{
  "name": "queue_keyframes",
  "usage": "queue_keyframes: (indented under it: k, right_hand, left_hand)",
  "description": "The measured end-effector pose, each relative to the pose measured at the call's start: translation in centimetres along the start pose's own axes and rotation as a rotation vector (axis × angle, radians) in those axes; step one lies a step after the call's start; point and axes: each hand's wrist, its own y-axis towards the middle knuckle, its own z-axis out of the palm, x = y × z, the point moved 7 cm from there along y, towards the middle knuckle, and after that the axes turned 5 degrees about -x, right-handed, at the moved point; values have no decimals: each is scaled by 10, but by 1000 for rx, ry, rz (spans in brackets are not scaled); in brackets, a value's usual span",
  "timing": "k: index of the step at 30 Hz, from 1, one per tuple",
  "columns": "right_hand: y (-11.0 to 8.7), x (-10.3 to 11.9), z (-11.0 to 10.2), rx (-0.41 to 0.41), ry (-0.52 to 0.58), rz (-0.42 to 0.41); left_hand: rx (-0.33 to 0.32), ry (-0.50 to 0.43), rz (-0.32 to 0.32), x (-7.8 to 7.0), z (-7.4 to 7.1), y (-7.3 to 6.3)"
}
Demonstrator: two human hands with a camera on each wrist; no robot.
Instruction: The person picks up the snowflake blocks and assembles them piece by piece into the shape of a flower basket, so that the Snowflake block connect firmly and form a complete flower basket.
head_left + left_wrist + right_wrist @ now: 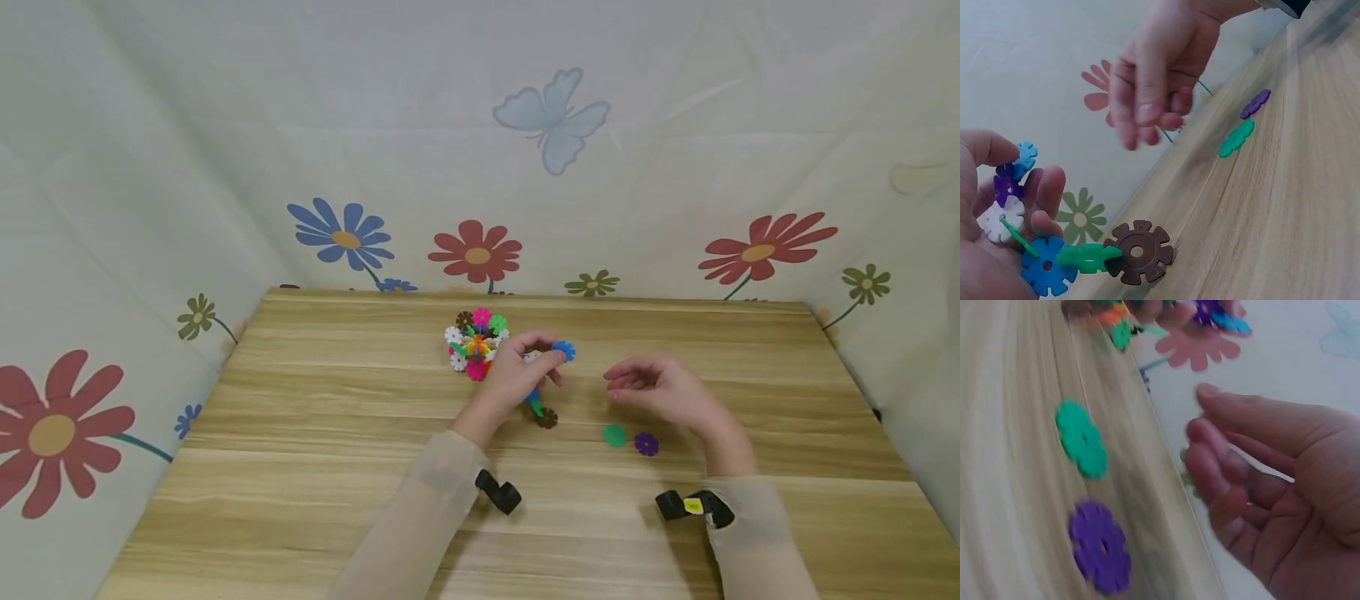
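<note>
My left hand (510,377) pinches a chain of interlocking snowflake discs by its light blue disc (1025,156) at the upper end. Below that, in the left wrist view, come a purple disc (1007,185), a white disc, a blue disc (1049,266), a green one and a brown disc (1139,252) at the low end. Green pieces seen edge-on link some of them. My right hand (670,393) hovers to the right of the chain, fingers loosely bent and holding nothing. On the table below it lie a loose green disc (1081,439) and a purple disc (1100,545).
A finished-looking cluster of many-coloured discs (477,368) stands on the wooden table (330,467), just beyond my left hand. A flower-printed cloth (645,175) hangs behind the table's far edge. Small black cameras (501,493) are strapped to both wrists.
</note>
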Motion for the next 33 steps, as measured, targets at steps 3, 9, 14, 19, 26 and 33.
queue_keyframes:
  k: [3,9,14,19,26,33]
  right_hand:
    - [-5,-7,-6,51,-86,2]
    - [-8,-18,6,194,-135,-11]
    - [-8,-21,17,249,-175,-54]
    - [-3,-25,14,180,-175,-41]
    - [1,-33,0,5,-94,21]
    - [5,-22,-10,-249,132,-4]
  left_hand:
    - [-14,-13,14,-1,-1,0]
    - [-19,-17,12,-1,-2,1]
    - [-19,-12,-2,1,-3,1]
    - [6,-3,-11,2,-1,1]
    - [10,2,-20,0,1,-1]
    - [5,4,-31,1,3,-2]
